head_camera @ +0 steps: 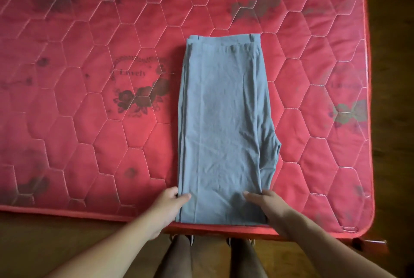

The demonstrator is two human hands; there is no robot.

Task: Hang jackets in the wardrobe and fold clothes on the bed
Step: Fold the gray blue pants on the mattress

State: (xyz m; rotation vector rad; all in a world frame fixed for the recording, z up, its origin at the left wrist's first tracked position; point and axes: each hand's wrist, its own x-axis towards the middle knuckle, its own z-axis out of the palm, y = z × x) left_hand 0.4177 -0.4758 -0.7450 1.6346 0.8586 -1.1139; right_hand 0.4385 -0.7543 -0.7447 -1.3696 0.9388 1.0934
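A pair of light blue trousers [224, 125] lies folded lengthwise on the red quilted mattress [89, 121], waistband at the far end and the near end at the mattress edge. My left hand [170, 206] grips the near left side of the trousers, thumb on top and fingers tucked under the edge. My right hand [266, 203] holds the near right side, thumb lying across the top of the fabric and fingers at the edge. No jackets or wardrobe are in view.
The mattress has a hexagon stitch pattern and dark floral prints. Its near edge [67, 210] runs across the bottom and its right edge [369, 98] is close to a dark wooden floor. My legs and shoes [212, 242] stand below the mattress edge.
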